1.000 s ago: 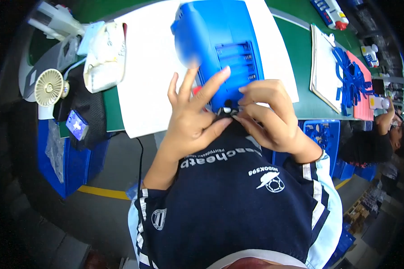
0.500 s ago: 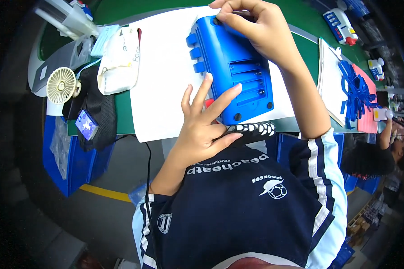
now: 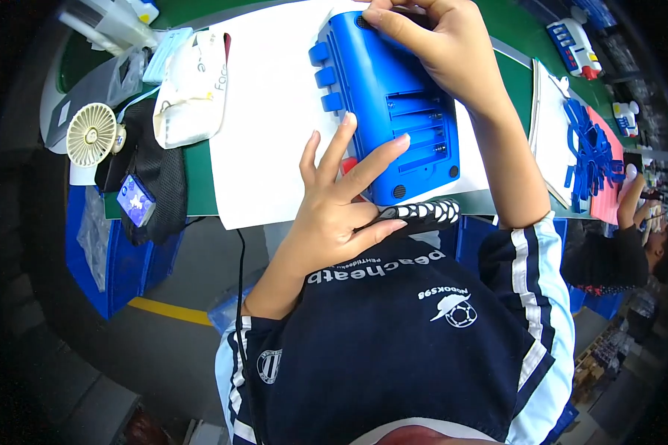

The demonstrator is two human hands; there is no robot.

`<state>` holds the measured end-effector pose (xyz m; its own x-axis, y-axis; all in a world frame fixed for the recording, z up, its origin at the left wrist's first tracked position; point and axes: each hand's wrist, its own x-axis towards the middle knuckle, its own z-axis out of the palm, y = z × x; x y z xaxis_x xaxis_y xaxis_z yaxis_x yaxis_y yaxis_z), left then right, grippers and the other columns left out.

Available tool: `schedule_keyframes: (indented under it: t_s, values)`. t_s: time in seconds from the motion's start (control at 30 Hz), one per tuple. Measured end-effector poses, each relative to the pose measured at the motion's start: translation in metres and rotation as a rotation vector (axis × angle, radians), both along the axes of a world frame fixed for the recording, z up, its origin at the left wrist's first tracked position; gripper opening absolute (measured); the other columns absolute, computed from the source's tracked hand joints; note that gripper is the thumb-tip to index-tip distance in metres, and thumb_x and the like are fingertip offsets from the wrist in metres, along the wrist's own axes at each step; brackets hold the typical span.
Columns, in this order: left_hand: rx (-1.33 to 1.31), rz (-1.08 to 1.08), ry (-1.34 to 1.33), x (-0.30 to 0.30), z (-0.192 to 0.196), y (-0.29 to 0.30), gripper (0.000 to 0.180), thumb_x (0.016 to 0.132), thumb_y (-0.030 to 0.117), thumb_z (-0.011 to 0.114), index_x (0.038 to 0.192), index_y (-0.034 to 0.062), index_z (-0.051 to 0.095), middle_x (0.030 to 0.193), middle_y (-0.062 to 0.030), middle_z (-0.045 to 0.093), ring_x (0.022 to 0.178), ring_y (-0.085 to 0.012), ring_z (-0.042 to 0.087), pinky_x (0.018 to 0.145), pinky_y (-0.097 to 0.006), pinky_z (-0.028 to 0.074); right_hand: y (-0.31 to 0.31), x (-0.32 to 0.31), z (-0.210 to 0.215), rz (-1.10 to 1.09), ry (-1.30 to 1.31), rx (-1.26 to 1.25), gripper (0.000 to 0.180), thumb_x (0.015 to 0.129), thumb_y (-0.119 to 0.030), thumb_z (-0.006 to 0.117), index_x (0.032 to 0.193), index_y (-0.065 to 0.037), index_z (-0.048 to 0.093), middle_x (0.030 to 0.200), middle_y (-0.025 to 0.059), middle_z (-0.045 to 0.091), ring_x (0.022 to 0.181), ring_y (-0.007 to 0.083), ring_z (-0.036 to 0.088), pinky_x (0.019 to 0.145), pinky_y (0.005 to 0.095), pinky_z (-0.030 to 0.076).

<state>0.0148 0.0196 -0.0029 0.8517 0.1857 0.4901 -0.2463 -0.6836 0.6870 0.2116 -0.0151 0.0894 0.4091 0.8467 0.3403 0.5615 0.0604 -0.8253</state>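
While both hands are working on it, a blue plastic housing (image 3: 390,104) is lying back-up on a white sheet (image 3: 267,111).

Left hand (image 3: 334,200) is spreading its fingers apart, fingertips resting on the housing's near left edge beside the open battery bay, gripping nothing. Right hand (image 3: 430,44) is closing around the housing's far end, fingers curling over the top edge. Housing is sitting at centre of the green bench (image 3: 519,74). Left of the sheet, a white pouch (image 3: 193,89), a small cream fan (image 3: 91,134) and a black strap (image 3: 159,178) are lying; far right, blue plastic parts (image 3: 590,148) are resting on a pink mat.
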Motion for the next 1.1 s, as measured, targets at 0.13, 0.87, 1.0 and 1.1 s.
schedule_keyframes:
  t_s: [0.13,0.87,1.0,1.1]
  values:
    - [-0.005,0.0,-0.003,0.0,0.0,-0.001,0.033,0.065,0.028,0.072,0.047,0.0038,0.058,0.139,0.0005,0.039,0.136,-0.0368,0.01,0.101,-0.06,0.003,-0.002,-0.002,0.003,-0.008,-0.064,-0.004,0.016,0.08,-0.016,0.062,0.086,-0.001,0.06,0.089,0.0052,0.062,0.082,0.0105,0.058,0.077,0.0234,0.045]
    - [-0.002,0.065,-0.092,0.007,-0.003,-0.005,0.038,0.062,0.033,0.073,0.045,0.0041,0.053,0.132,-0.0053,0.048,0.134,-0.0374,0.017,0.099,-0.058,0.01,-0.127,-0.05,-0.033,0.185,-0.221,-0.117,0.025,0.067,-0.006,0.071,0.086,-0.003,0.055,0.085,0.008,0.057,0.08,0.0249,0.054,0.072,0.0331,0.044]
    - [-0.001,0.082,-0.098,0.008,-0.005,-0.005,0.04,0.062,0.032,0.073,0.045,0.0034,0.052,0.131,-0.0066,0.049,0.133,-0.0385,0.018,0.098,-0.057,0.01,-0.128,-0.051,-0.041,0.138,-0.251,-0.071,0.022,0.067,-0.003,0.07,0.083,-0.002,0.056,0.083,0.008,0.056,0.078,0.0233,0.055,0.07,0.0316,0.044]
    - [-0.006,0.081,-0.1,0.008,-0.004,-0.007,0.04,0.062,0.032,0.073,0.045,0.0031,0.052,0.13,-0.0073,0.049,0.133,-0.0387,0.018,0.099,-0.056,0.011,-0.128,-0.052,-0.041,0.142,-0.283,-0.031,0.02,0.067,-0.002,0.07,0.081,-0.002,0.056,0.081,0.0077,0.055,0.076,0.0234,0.055,0.069,0.0318,0.044]
